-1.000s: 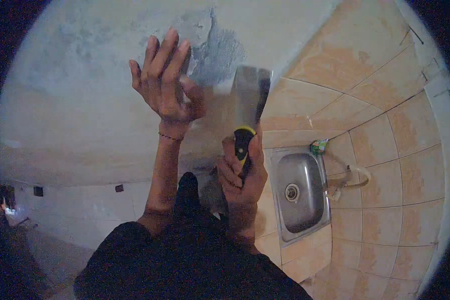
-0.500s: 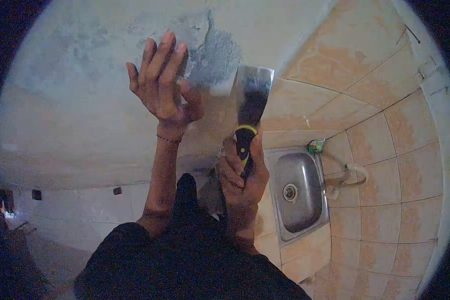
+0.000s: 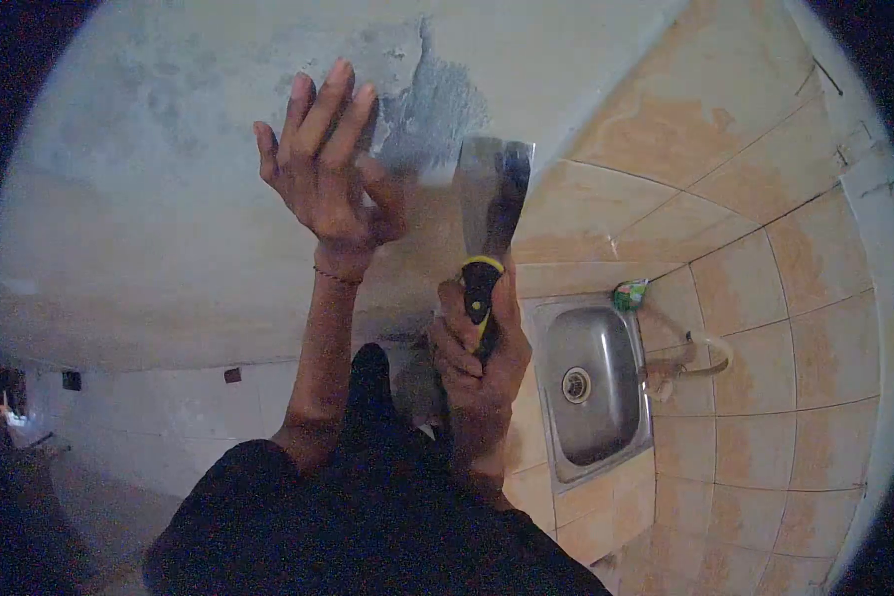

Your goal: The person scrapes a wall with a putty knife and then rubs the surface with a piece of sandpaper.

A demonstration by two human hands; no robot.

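My right hand (image 3: 482,343) is wrapped round the black and yellow handle of a putty knife (image 3: 492,194), its wide metal blade pointing up toward the wall. Just left of it, my left hand (image 3: 330,169) is raised with fingers spread and nothing in it. Both hands overlap the pale wall (image 3: 219,248) in this view. A grey patch (image 3: 432,109) of bare, peeled surface shows on that wall, beyond the blade tip and right of my left fingertips.
A steel sink (image 3: 596,387) is set in a tiled counter to my right. A green packet (image 3: 630,294) lies at its far corner, and a curved pipe or tap (image 3: 705,358) stands out beside it. Orange-patterned tiles (image 3: 745,368) cover the right wall.
The putty knife has turned slightly in my right hand, its blade tilting a little left and catching light differently. My left hand has barely shifted.
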